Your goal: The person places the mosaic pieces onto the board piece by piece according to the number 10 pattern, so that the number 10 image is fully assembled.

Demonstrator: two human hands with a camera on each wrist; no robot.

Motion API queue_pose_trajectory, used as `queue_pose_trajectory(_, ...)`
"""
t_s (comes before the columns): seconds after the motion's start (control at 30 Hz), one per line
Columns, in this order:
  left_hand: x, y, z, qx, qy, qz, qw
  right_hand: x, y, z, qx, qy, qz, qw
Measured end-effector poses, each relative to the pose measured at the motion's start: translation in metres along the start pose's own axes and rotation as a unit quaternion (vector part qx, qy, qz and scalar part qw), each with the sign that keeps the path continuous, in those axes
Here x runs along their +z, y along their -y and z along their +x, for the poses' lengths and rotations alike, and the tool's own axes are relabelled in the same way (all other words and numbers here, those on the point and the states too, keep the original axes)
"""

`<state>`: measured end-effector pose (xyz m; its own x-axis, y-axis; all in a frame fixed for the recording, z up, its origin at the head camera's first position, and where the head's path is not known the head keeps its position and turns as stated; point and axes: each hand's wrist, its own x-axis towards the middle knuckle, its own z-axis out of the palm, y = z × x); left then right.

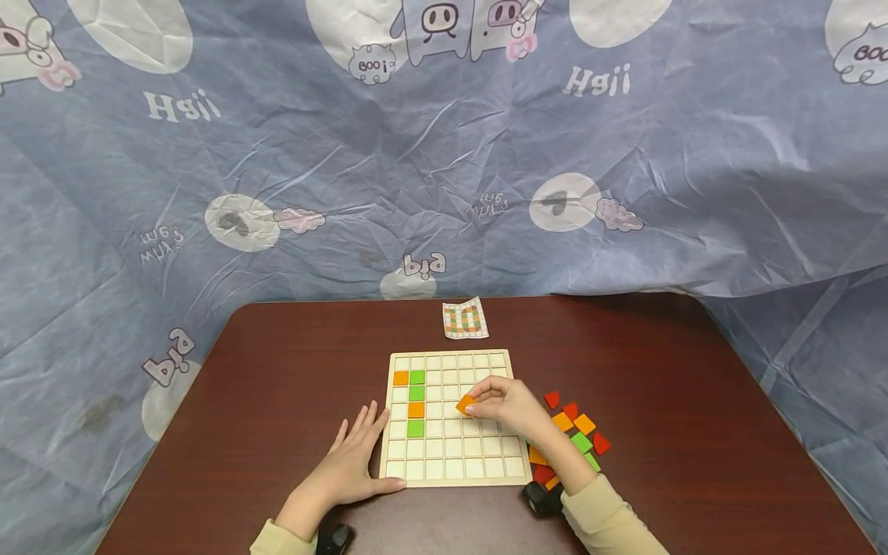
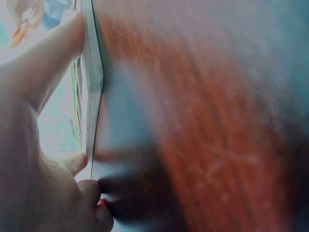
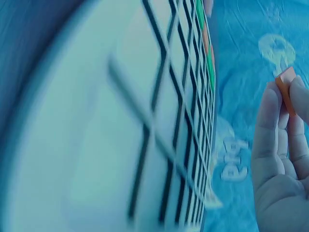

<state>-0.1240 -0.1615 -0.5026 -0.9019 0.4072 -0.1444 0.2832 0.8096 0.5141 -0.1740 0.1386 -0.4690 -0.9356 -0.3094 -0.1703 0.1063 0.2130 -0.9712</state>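
A pale wooden grid board point(image 1: 454, 470) lies on the table. In its left columns sit two orange tiles point(image 1: 415, 410) and three green tiles point(image 1: 415, 428). My left hand point(image 1: 352, 464) rests at the board's left side, fingers spread and thumb on the near left corner; the left wrist view shows the thumb point(image 2: 53, 53) over the board's edge point(image 2: 91, 72). Between thumb and fingertips, my right hand point(image 1: 509, 405) pinches an orange square tile point(image 1: 465, 404) above the middle of the grid. That tile point(image 3: 286, 89) stands tilted in the right wrist view.
Several loose red, orange and green pieces point(image 1: 581, 442) lie right of the board, partly hidden by the right forearm. A small paper card point(image 1: 465, 319) with a coloured grid pattern lies behind the board. A patterned blue-grey cloth point(image 1: 444, 154) hangs behind the dark red table point(image 1: 298, 362).
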Motion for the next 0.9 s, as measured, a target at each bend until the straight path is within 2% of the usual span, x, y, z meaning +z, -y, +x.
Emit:
queue_pose_trajectory(0.13, 0.000, 0.000, 0.001, -0.002, -0.002, -0.001, 1.0000, 0.022, -0.002, 0.005, -0.017, 0.014, -0.018, 1.000)
queue_pose_trajectory(0.3, 0.000, 0.001, 0.002, -0.002, -0.001, -0.002, 1.0000, 0.048, -0.005, 0.008, -0.029, 0.010, -0.066, 0.997)
queue_pose_trajectory(0.5, 0.001, 0.003, 0.002, 0.002, -0.006, 0.002, 1.0000, 0.073, -0.006, 0.009, -0.065, 0.006, -0.161, 0.985)
queue_pose_trajectory(0.67, 0.001, 0.004, 0.002, 0.004, -0.007, 0.007, 0.9999, 0.085, -0.004, 0.009, -0.081, 0.014, -0.205, 0.975)
queue_pose_trajectory(0.9, 0.002, 0.006, 0.002, 0.006, -0.008, 0.011, 0.9999, 0.090, -0.002, 0.010, -0.098, 0.019, -0.261, 0.960)
